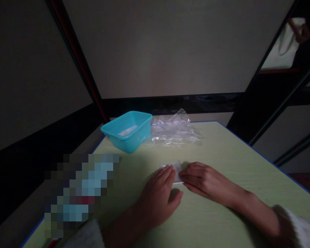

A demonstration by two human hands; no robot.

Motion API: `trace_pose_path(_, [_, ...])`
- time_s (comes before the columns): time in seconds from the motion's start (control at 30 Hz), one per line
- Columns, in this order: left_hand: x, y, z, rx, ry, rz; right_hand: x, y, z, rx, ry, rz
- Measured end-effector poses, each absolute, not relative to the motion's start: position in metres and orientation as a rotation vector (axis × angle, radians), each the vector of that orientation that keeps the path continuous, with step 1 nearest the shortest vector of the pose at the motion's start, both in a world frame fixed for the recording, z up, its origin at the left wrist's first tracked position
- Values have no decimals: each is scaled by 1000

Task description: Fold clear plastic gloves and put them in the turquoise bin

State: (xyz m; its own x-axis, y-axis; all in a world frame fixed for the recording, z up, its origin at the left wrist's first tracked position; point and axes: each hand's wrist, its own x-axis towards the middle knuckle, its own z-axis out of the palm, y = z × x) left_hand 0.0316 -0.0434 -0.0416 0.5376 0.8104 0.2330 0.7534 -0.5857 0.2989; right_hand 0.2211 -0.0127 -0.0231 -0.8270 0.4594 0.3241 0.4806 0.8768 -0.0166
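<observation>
A small, flat, clear plastic packet (178,167) with a whitish look lies on the table in front of me. My left hand (158,194) rests over its left part, fingers stretched out flat and thumb held apart. At the packet's right edge is my right hand (203,179), its fingers close together and bent down onto that edge as in a pinch. The fingers cover both sides of the packet, and what it contains cannot be made out.
Beyond my hands stands a turquoise plastic basin (142,135) with something white (128,131) inside. Crumpled clear plastic bags (174,129) lie beside it. A pixelated patch (82,193) covers things on the left. The pale green table (235,162) has a blue edge; panels rise behind it.
</observation>
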Motion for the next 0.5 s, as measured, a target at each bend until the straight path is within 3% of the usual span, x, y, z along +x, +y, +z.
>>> trace_pose_path(0.3, [34, -42, -45, 2662, 1357, 631, 219, -14, -24, -632, -2693, -197])
trace_pose_path(0.5, [35, -38, -45, 2615, 1372, 759, 215, -13, -22, -756, -2603, -78])
